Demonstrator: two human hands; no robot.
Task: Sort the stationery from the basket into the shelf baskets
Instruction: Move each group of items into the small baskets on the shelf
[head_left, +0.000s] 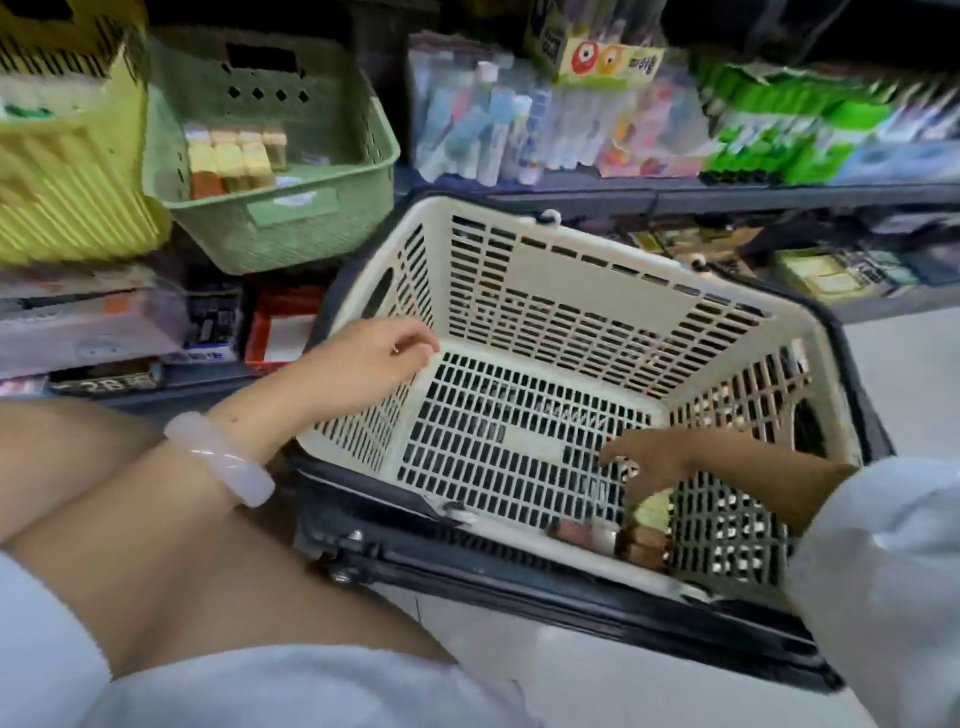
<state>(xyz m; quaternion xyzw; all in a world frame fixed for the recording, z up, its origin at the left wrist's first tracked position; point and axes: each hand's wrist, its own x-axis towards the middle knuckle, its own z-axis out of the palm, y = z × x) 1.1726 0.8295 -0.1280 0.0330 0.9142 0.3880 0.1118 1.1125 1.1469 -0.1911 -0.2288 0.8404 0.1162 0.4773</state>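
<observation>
A cream slatted shopping basket (571, 291) with black handles stands on the floor in front of the shelves. My left hand (363, 358) rests over its left rim, fingers loosely curled, holding nothing I can see. My right hand (644, 462) is down inside the basket at its near right corner, fingers spread downward onto a small pile of brown and yellow stationery packs (641, 538); whether it grips one I cannot tell. A green shelf basket (291, 218) at the upper left holds several yellow and brown packs (234, 161) in rows.
A yellow slatted basket (62, 197) sits left of the green one. Shelves behind carry glue sticks (493, 130), green packets (779, 124) and boxed goods. Lower shelves at left hold flat boxes. My knee (156, 519) fills the lower left. Pale floor lies at right.
</observation>
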